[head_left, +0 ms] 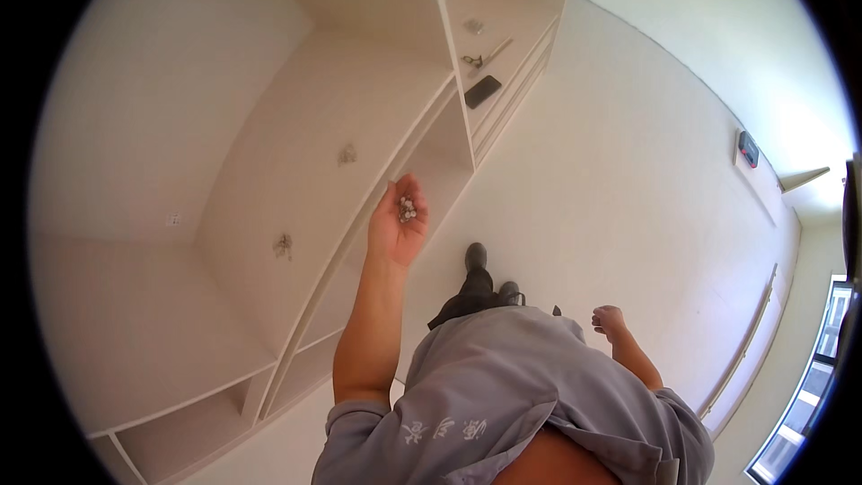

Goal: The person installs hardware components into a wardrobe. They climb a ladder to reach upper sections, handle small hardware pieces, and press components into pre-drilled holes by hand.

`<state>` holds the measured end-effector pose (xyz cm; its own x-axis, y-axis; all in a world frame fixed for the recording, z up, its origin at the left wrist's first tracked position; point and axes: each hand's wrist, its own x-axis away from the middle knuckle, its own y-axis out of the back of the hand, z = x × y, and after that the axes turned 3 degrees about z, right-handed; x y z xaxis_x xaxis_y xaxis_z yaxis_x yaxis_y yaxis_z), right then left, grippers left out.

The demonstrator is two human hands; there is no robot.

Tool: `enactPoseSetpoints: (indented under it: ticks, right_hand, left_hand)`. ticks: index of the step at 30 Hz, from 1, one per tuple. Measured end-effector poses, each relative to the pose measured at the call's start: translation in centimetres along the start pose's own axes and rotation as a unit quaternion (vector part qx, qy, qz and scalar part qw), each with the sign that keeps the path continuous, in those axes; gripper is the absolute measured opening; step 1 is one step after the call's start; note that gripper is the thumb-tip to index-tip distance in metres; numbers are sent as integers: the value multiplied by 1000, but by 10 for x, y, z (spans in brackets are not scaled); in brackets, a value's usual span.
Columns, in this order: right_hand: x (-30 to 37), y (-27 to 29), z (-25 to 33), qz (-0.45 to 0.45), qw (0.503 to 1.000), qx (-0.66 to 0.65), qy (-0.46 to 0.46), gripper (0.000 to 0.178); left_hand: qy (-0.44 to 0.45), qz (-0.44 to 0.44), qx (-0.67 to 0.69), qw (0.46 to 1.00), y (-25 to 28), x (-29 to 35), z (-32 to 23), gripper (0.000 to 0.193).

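My left hand (399,223) is stretched out over the front edge of a white cabinet (359,216), palm up and cupped. In its palm lies a heap of small whitish and silvery pieces of hardware (408,209), too small to name exactly. Two little heaps of similar small hardware, one nearer (283,245) and one farther (347,154), rest on the cabinet's broad surface to the left. Low at my right side, my right hand (611,321) has its fingers curled in. Whether anything is inside them is hidden.
Farther along the cabinet lie a black phone (483,92), a thin tool-like item (488,56) and another small heap (473,26). A grey and red device (748,149) sits at the right. A long strip (741,350) lies there too, near a window (813,377).
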<state>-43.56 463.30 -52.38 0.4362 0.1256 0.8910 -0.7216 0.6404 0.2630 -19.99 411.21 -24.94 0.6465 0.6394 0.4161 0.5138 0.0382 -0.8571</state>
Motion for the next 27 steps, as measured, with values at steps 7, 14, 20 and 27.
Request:
enactPoseSetpoints:
  ticks: [7, 14, 20, 27]
  right_hand:
    - [10, -61, 113, 60, 996, 2, 72, 24]
    - [11, -76, 181, 35, 997, 27, 70, 23]
    - [-1, -73, 210, 50, 997, 50, 44, 25]
    - [-31, -75, 266, 87, 989, 107, 60, 28]
  left_hand:
    - [-294, -211, -233, 903, 49, -84, -116, 31]
    - [-391, -272, -364, 800, 56, -126, -135, 41]
    - [-382, -231, -338, 828, 45, -136, -131, 44]
    - [-395, -195, -267, 857, 47, -129, -131, 44]
